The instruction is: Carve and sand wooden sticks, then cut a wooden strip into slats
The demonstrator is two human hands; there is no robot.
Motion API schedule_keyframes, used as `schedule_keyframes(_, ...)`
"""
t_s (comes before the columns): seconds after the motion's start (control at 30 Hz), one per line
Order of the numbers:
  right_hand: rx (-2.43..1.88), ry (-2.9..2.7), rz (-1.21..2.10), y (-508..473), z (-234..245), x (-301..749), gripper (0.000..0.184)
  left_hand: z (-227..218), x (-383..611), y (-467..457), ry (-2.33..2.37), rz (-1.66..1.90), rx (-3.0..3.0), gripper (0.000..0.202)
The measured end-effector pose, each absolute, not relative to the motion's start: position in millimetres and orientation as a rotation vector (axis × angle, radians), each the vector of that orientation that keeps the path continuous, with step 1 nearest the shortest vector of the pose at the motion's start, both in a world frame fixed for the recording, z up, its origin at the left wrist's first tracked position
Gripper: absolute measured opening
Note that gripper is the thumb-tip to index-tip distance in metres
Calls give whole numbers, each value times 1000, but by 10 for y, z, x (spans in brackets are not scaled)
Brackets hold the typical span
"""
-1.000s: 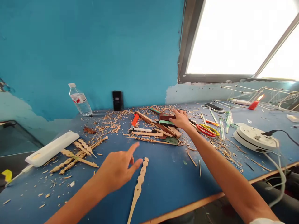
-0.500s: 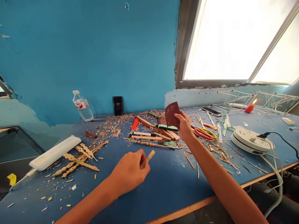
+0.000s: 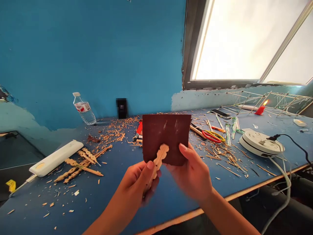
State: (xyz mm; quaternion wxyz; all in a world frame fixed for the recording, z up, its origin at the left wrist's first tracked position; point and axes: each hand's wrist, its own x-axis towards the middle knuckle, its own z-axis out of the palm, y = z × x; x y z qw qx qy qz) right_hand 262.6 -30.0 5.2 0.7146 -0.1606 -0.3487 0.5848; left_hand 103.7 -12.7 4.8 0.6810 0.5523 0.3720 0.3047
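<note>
My left hand grips a carved wooden stick with a scalloped edge, its top end pointing up. My right hand holds a dark red-brown sheet of sandpaper upright, just behind the stick's top. Both hands are raised above the blue table, close together near its front edge. The sandpaper hides part of the pile of tools and wood scraps behind it.
Carved sticks and a white case lie at the left, a water bottle at the back. Wood shavings cover the middle. Scissors, a round white power hub with cables, a phone and a lit candle sit at the right.
My left hand picked the carved stick up off the table and raised it. My right hand lifted the sandpaper from the pile and brought it behind the stick.
</note>
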Motion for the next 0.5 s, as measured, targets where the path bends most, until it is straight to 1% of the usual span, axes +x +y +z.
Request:
schedule_keyframes(0.1,-404,-691,1305,-390,37,2533,12,-35,996,-235,837,667,1170,63)
schedule_keyframes(0.2,-549,-629,1313,-413,-62,2432,22,-129,983,-376,897,707,1025,63)
schedule_keyframes(0.23,-601,-608,1264,-412,-107,2413,22,-154,982,-423,911,711,979,63)
schedule_keyframes(0.3,-690,-621,1002,-408,-203,2419,17,-195,976,-498,921,706,907,62)
schedule_keyframes(0.33,-726,-708,808,-406,-248,2448,20,-216,966,-523,922,701,886,61)
schedule_keyframes(0.37,-750,-883,595,-406,-287,2494,27,-241,950,-539,920,695,879,61)
schedule_keyframes(0.43,-768,-1409,174,-406,-347,2617,46,-307,893,-551,922,703,892,61)
schedule_keyframes(0.5,-782,-1894,-156,-405,-391,2746,57,-392,810,-547,915,697,918,60)
